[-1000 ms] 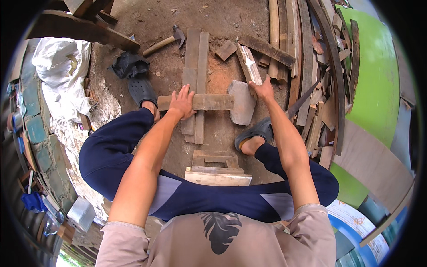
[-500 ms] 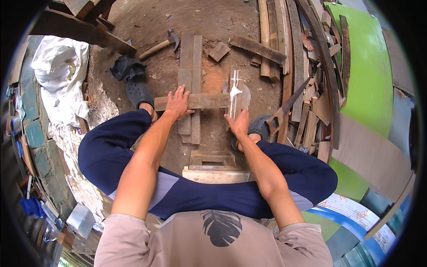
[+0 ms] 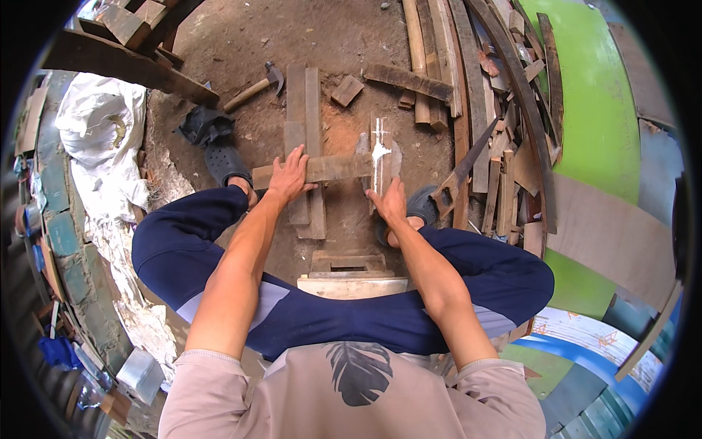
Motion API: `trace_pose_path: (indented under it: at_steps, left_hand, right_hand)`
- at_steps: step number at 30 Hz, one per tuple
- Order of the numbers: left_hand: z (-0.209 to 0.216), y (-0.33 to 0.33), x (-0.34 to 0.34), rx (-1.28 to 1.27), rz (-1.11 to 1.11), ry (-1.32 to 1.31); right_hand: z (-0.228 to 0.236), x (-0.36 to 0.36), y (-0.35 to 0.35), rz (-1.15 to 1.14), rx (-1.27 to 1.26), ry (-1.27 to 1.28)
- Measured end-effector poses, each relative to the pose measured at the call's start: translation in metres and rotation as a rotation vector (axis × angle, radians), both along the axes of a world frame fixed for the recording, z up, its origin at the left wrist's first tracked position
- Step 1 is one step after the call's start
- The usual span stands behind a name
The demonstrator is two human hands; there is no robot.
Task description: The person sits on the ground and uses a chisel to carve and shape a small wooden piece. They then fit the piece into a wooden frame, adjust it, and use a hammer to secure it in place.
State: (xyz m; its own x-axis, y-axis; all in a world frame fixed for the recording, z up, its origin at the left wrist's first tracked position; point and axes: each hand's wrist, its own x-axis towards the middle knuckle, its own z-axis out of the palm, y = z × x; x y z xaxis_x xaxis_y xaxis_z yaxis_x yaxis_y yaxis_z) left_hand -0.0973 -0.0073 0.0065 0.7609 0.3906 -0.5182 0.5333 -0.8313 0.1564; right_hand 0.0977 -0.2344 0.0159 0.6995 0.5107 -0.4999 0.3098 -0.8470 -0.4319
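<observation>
Since the earlier frames, the right hand (image 3: 389,201) has drawn back from the far end of the pale board (image 3: 382,154) to its near end, and that board now lies lengthwise, pointing away from the person. Its fingers are spread flat, resting on the near end rather than gripping it. The left hand (image 3: 290,175) stays pressed, fingers splayed, on the cross plank (image 3: 333,168), which lies across two long planks (image 3: 303,110) on the dirt ground (image 3: 241,36). The pale board touches the right end of the cross plank. A hammer (image 3: 256,85) lies well apart up the ground, a handsaw (image 3: 461,172) rests by the scrap wood pile (image 3: 504,146) at right, and a small wooden stool (image 3: 349,263) sits between the knees.
</observation>
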Motion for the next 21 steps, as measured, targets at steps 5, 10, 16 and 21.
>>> trace_pose_path:
  at_steps: [5, 10, 16, 21]
  left_hand:
    - [-0.006, -0.001, -0.005, -0.054, 0.077, -0.065]
    - [-0.003, -0.002, 0.0, -0.025, 0.05, -0.056]
    - [-0.002, -0.003, 0.002, -0.02, 0.059, -0.039]
    - [0.003, -0.003, 0.008, -0.021, 0.036, -0.047]
  right_hand:
    - [0.0, -0.003, 0.005, 0.04, 0.042, 0.01]
    - [0.002, -0.004, 0.007, 0.047, 0.044, 0.022]
    - [0.006, -0.002, 0.004, 0.115, 0.069, -0.004]
    - [-0.001, 0.007, 0.002, 0.112, 0.057, 0.019]
